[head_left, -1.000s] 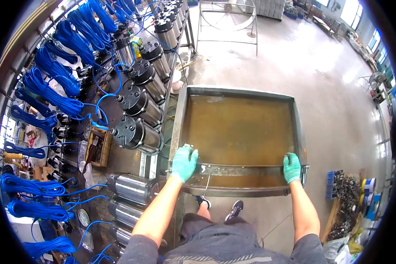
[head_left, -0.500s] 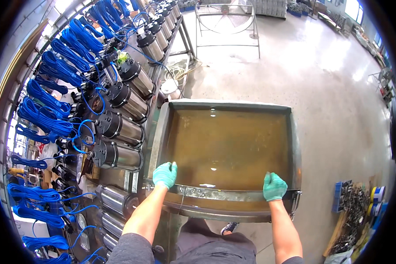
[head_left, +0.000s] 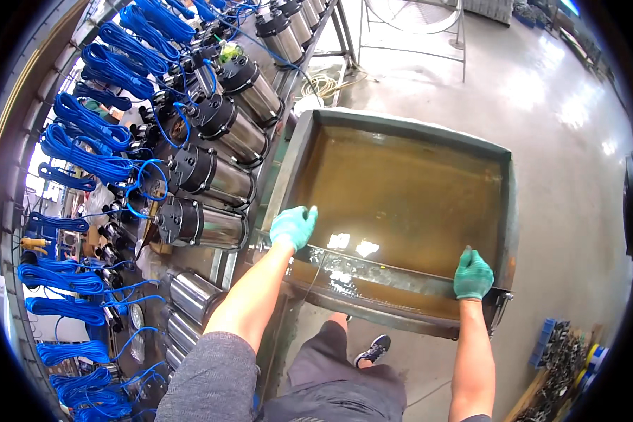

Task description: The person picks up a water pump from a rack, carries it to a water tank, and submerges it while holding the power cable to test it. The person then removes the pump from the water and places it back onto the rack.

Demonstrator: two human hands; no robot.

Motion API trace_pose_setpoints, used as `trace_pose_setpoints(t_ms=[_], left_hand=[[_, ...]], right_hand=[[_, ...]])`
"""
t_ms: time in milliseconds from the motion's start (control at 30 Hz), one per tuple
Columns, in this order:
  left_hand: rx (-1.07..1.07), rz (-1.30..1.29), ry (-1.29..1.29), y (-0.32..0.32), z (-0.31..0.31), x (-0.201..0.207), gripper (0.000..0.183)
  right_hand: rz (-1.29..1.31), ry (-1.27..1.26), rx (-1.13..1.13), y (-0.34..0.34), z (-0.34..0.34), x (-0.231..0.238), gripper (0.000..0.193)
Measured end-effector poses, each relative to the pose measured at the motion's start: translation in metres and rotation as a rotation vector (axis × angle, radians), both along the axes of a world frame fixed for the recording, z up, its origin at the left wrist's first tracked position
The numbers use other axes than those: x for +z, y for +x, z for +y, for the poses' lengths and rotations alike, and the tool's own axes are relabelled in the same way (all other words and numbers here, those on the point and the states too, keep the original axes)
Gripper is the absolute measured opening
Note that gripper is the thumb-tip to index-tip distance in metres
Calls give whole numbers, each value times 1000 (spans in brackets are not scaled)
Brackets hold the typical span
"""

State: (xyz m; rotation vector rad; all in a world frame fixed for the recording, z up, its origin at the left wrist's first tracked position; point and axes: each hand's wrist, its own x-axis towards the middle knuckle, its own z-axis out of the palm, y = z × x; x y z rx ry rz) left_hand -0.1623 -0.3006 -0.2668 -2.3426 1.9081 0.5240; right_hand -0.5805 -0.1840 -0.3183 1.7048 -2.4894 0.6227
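A wide metal tank (head_left: 510, 204) of murky brown water stands in front of me. Along its near side runs a flat metal bar (head_left: 394, 276), wet on top, with water on both sides of it. My left hand (head_left: 294, 226), in a green glove, is closed at the bar's left end, thumb pointing up. Toward the right end, my right hand (head_left: 473, 274) is closed in a matching glove, its thumb up too. The curled fingers of both hands are partly hidden. A thin cord or wire (head_left: 315, 276) crosses the bar near my left hand.
Steel cylindrical pumps (head_left: 225, 179) with black ends line a bench at the left, beside coiled blue cables (head_left: 84, 151). A large fan stand (head_left: 411, 48) is beyond the tank. Dark parts (head_left: 559, 366) and a blue crate (head_left: 544, 341) lie on the floor at the right.
My view has shifted, so the tank sits higher, further right and tilted. Both hands stay near the bar's ends. Bright glints on the water have spread, and more of my legs and shoe shows.
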Motion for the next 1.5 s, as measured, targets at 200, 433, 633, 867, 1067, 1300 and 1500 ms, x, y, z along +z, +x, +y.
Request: trace_pose_setpoints(t_ms=[200, 433, 633, 867, 1067, 1300, 1500], left_hand=[[-18, -10, -9, -6, -40, -1, 54], [-35, -53, -19, -23, -109, -4, 53], [-29, -57, -16, -30, -161, -10, 52], [-31, -27, -22, -34, -195, -14, 52], [-16, -20, 33, -33, -212, -7, 53], [-60, 2, -75, -49, -229, -2, 55], [-164, 13, -174, -51, -243, -34, 50]], right_hand=[[15, 75, -37, -9, -47, 2, 44], [21, 154, -91, -24, -115, 5, 49], [1, 154, -111, -32, -166, 6, 53], [29, 125, -107, -39, -200, 3, 54], [29, 142, -142, -42, -222, -7, 53], [49, 214, -86, -54, -234, 4, 50], [145, -131, -77, -47, -228, 9, 28]])
